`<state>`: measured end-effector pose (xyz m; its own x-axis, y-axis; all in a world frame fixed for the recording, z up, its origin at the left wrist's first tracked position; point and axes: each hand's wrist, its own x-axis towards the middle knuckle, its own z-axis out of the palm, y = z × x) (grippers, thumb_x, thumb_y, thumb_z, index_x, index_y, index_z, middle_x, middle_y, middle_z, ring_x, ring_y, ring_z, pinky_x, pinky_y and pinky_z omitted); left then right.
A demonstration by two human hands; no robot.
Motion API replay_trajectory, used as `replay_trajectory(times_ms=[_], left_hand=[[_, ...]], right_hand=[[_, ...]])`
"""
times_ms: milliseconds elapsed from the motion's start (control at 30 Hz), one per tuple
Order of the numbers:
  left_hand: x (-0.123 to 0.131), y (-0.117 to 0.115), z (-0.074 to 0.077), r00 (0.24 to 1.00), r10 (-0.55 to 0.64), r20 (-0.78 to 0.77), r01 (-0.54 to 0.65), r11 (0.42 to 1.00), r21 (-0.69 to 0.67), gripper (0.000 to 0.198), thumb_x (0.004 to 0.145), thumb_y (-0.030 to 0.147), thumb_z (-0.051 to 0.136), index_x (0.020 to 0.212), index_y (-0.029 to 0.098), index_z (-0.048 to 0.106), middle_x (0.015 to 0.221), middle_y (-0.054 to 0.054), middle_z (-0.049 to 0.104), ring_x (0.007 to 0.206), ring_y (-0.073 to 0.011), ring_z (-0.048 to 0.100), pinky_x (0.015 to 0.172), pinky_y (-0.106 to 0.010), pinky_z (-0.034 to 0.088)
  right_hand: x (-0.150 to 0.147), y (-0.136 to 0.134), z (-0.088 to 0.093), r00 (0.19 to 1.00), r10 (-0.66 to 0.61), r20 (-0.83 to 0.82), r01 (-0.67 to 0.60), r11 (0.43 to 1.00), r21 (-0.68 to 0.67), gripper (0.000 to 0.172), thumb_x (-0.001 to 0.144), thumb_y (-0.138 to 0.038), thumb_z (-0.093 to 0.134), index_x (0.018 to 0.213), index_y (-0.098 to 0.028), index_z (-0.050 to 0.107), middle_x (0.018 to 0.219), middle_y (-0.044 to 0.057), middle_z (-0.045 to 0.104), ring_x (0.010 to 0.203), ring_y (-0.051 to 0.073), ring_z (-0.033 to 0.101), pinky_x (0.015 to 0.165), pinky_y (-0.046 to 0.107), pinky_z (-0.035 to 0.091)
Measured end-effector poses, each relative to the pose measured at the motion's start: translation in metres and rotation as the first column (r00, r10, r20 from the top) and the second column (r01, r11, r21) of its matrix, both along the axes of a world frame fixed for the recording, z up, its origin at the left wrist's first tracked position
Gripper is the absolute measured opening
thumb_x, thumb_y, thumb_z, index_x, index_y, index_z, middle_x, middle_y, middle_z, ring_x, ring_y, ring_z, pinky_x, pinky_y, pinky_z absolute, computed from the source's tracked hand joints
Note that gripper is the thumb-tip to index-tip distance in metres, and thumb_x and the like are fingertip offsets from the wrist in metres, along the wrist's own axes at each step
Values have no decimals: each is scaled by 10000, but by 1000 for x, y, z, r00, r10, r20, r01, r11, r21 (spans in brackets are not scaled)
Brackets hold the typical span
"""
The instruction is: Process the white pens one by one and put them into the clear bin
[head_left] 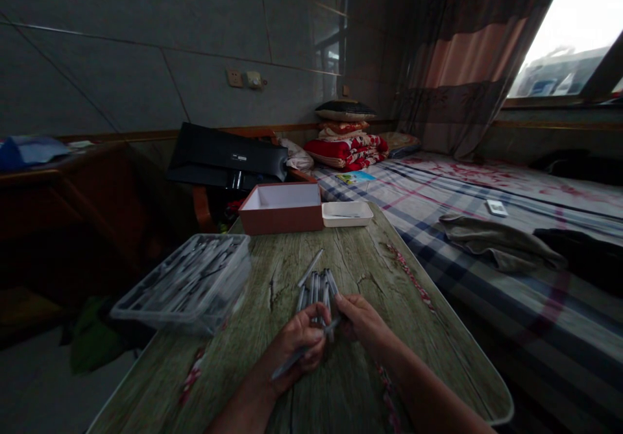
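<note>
From far I see pens [315,286] of smooth-looking plastic, a glossy clear plastic box [232,291], a table [438,362] with wood-grain surface, a matt cardboard-like box [282,220], shiny wall tiles [209,38] and a cloth curtain [457,51].

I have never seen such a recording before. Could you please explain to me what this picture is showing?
There is no machine here: a person works with two bare hands. One camera, worn on the head, looks forward and down. On the table, several slim pens lie just beyond the hands. A clear box of similar things stands at the left; a brown box and a small white tray stand at the far end. The left hand has a pen in its grip. Whether the right hand also holds something is unclear.
</note>
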<state>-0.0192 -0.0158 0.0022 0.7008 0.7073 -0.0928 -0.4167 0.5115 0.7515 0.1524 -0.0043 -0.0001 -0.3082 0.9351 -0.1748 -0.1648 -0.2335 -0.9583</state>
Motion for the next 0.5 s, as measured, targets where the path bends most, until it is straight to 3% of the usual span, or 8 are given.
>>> replay_trajectory(times_ms=[200,300,400,500], left_hand=[[2,2,-2,994,103,-19,-104,992,-65,197,758,289,651,891,200,535,419,102,393,330,-31,198,333,-145,196],[6,0,2,961,265,-77,-268,963,-37,165,801,296,609,917,185,570,523,50,527,382,-51,386,385,-163,322],[9,-2,7,914,368,-169,-357,930,94,299,729,152,657,1022,187,608,856,-33,683,671,-114,617,567,-203,471],[11,-4,10,888,414,-201,-377,905,198,333,730,171,685,1059,198,638,1082,-73,680,983,-198,632,753,-269,519]], right_hand=[[-1,0,1,1000,12,19,-12,999,32,597,704,-717,555,481,-184,407,393,-75,317,351,35,219,373,223,148],[-1,2,-2,996,-85,-34,85,996,4,570,715,-696,559,496,-194,401,400,-79,311,345,42,221,363,224,154],[0,5,-4,983,-179,-30,178,984,-31,563,722,-702,539,502,-200,406,390,-79,306,336,50,221,353,225,159],[1,5,-3,975,-221,13,221,975,-7,566,724,-702,539,500,-200,405,392,-80,294,346,52,219,358,224,160]])
